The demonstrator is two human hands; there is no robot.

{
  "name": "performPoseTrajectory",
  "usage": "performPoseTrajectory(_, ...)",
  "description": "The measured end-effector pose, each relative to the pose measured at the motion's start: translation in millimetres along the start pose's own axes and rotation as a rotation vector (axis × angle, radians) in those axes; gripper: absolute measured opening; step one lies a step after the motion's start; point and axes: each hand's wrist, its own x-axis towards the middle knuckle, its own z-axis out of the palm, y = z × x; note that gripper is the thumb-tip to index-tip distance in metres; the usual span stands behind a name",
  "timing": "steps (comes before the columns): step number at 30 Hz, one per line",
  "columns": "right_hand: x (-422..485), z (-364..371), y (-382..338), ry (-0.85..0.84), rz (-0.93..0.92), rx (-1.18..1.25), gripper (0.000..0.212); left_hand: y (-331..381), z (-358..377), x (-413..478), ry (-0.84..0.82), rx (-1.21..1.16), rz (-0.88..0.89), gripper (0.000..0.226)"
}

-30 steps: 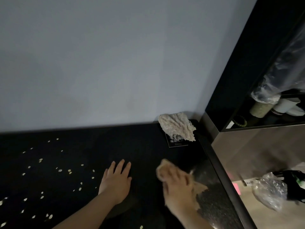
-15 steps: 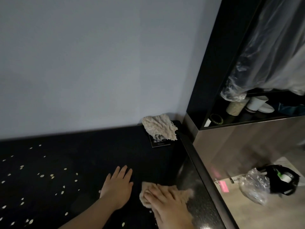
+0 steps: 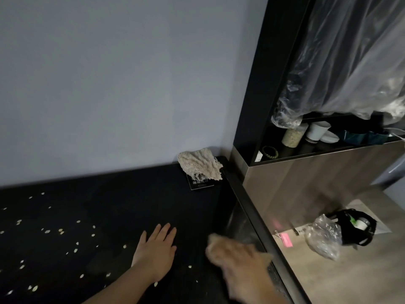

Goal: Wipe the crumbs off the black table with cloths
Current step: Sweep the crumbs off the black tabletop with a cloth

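The black table (image 3: 131, 194) carries several pale crumbs (image 3: 61, 231) scattered over its left half. My left hand (image 3: 156, 253) lies flat on the table with its fingers straight, just right of the crumbs. My right hand (image 3: 238, 264) is blurred by motion and presses a tan cloth (image 3: 266, 256) onto the table near the right edge. Most of that cloth is hidden under the hand. A second, beige knitted cloth (image 3: 199, 164) lies crumpled in the far right corner, on top of a small black card (image 3: 200, 184).
A grey wall runs along the table's far side. To the right stands a dark cabinet (image 3: 306, 172) with a jar (image 3: 292, 137) and cups (image 3: 317, 130) on its shelf. On the floor lie a clear plastic bag (image 3: 324, 240) and a black bag (image 3: 355, 227).
My right hand swept the tan cloth toward me and left, then back out toward the right edge. My left hand stayed flat in place. The view turned to the right.
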Motion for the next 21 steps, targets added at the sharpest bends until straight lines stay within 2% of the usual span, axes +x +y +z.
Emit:
performPoseTrajectory(1,-3,-8,18,0.079,0.133,0.006,0.041,-1,0,-3,0.009,0.007,0.01,0.054)
performPoseTrajectory(3,-10,-24,33,0.195,0.544,0.063,0.053,-6,5,-11,0.047,0.038,0.055,0.054)
performPoseTrajectory(4,-11,-27,29,0.209,0.701,0.046,0.054,-9,10,-17,0.083,0.054,0.081,0.056)
performPoseTrajectory(5,-12,-29,15,0.172,0.784,0.025,0.055,-13,17,-23,0.139,0.056,0.098,0.061)
performPoseTrajectory(7,-12,-13,-32,0.095,0.631,0.061,0.058,-25,27,-40,0.233,0.052,0.075,0.074)
performPoseTrajectory(9,-19,11,-72,0.009,0.282,0.028,0.057,-43,44,-55,0.192,0.006,0.009,0.074)
performPoseTrajectory(10,-21,14,-84,-0.018,0.157,-0.022,0.055,-51,51,-64,0.183,0.003,-0.024,0.073)
performPoseTrajectory(11,-21,8,-83,-0.05,0.108,-0.002,0.054,-61,61,-69,0.178,0.012,-0.052,0.073)
performPoseTrajectory(12,-20,-3,-75,-0.035,0.119,0.024,0.055,-74,71,-74,0.185,-0.008,-0.082,0.075)
performPoseTrajectory(13,-23,-7,-62,0.03,0.21,0.031,0.058,-80,69,-84,0.191,-0.039,-0.104,0.078)
performPoseTrajectory(15,-26,-18,-43,0.118,0.573,0.022,0.059,-93,65,-102,0.193,-0.078,-0.197,0.095)
performPoseTrajectory(17,-25,-21,-51,0.077,0.852,0.076,0.058,-102,62,-117,0.052,-0.119,-0.292,0.128)
performPoseTrajectory(18,-21,-18,-65,0.026,0.876,0.06,0.059,-104,61,-126,0.033,-0.147,-0.334,0.14)
performPoseTrajectory(19,-15,-14,-88,-0.022,0.816,0.042,0.061,-105,62,-133,0.0,-0.187,-0.366,0.147)
performPoseTrajectory(21,-13,2,-132,-0.066,0.514,0.025,0.066,-107,67,-142,-0.027,-0.149,-0.355,0.147)
